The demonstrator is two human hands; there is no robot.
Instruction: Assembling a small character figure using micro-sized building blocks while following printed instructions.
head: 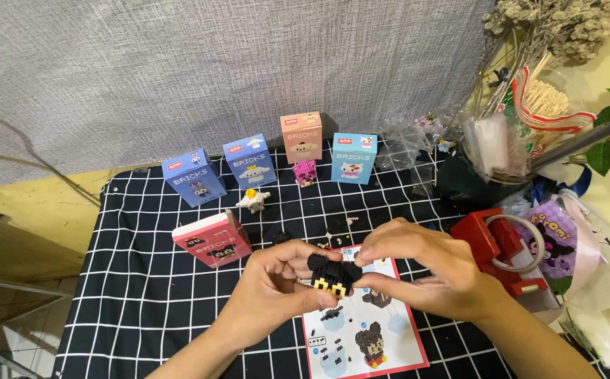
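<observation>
Fingers [322, 298] of our left hand [277, 291] and right hand [424, 270] are closed around a small black brick figure [331, 274] with yellow studs, held above the instruction sheet [365, 330] on the checked tabletop [143, 309]. At ten o'clock from it a red box [211, 238] lies on its side. At twelve o'clock four closed boxes stand in a row: two blue boxes [194, 177], an orange box [301, 137] and a light-blue box [353, 158]; we cannot see inside any.

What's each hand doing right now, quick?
Left hand: fingers closed on the black brick figure.
Right hand: fingers pinching the same figure's top.
</observation>
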